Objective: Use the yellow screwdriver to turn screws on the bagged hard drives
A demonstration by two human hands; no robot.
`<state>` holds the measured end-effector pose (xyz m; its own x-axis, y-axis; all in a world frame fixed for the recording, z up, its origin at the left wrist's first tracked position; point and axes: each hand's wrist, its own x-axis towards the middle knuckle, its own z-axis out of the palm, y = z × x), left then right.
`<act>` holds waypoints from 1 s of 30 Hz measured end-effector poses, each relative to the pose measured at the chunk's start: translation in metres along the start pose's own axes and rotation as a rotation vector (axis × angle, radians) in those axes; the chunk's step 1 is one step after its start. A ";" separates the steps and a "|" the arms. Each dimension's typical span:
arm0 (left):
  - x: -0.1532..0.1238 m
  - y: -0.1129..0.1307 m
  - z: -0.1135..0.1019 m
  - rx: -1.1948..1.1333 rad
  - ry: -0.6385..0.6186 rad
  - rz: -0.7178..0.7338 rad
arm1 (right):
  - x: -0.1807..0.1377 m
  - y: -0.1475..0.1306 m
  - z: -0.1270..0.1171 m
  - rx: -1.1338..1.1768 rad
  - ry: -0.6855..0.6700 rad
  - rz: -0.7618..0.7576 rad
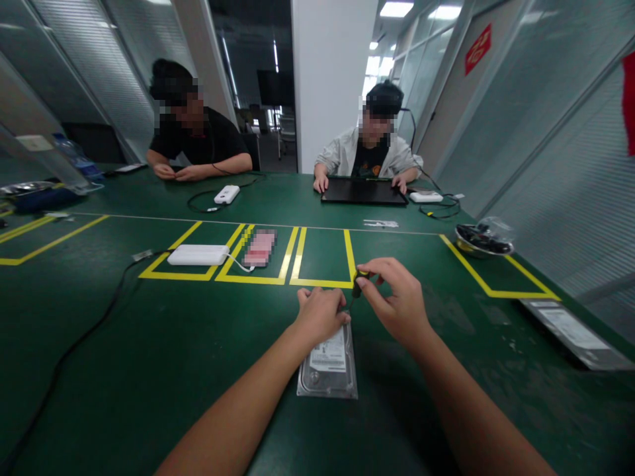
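Observation:
A silver hard drive (328, 377) with a white label lies flat on the green table in front of me. My left hand (320, 316) grips its far end, fingers curled over and covering much of that part. Between the thumb and fingers of my right hand (394, 297) is a screwdriver (360, 283) with a short dark handle and some yellow on top. Its thin shaft points down at the drive's far right corner, close to my left fingertips. Whether the tip sits in a screw is too small to tell.
Yellow tape (322, 284) marks boxes on the table (238, 370). A white power bank (198, 255) with a black cable and a phone (260, 248) lie left. At right are a bowl of parts (483, 239) and another hard drive (570, 330). Two people sit opposite, one holding a black panel (364, 192).

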<state>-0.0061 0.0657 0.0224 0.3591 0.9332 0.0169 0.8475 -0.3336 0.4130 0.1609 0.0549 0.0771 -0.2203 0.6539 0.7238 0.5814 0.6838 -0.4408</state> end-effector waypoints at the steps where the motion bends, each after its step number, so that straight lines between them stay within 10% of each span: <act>1: -0.001 0.001 0.000 0.014 0.018 -0.012 | 0.000 0.000 0.000 -0.005 0.001 0.004; 14: -0.048 -0.012 -0.008 0.208 0.221 -0.047 | -0.002 0.002 0.000 -0.090 -0.045 0.066; 21: -0.091 -0.041 -0.004 0.010 0.176 -0.070 | -0.003 0.001 -0.003 -0.091 -0.028 0.071; 30: -0.118 -0.059 -0.024 -0.211 -0.145 0.233 | 0.005 0.003 -0.030 -0.226 0.038 0.084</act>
<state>-0.1078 -0.0217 0.0178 0.5978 0.8016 0.0098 0.6422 -0.4861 0.5927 0.1853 0.0503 0.0954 -0.1365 0.6895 0.7113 0.7579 0.5351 -0.3733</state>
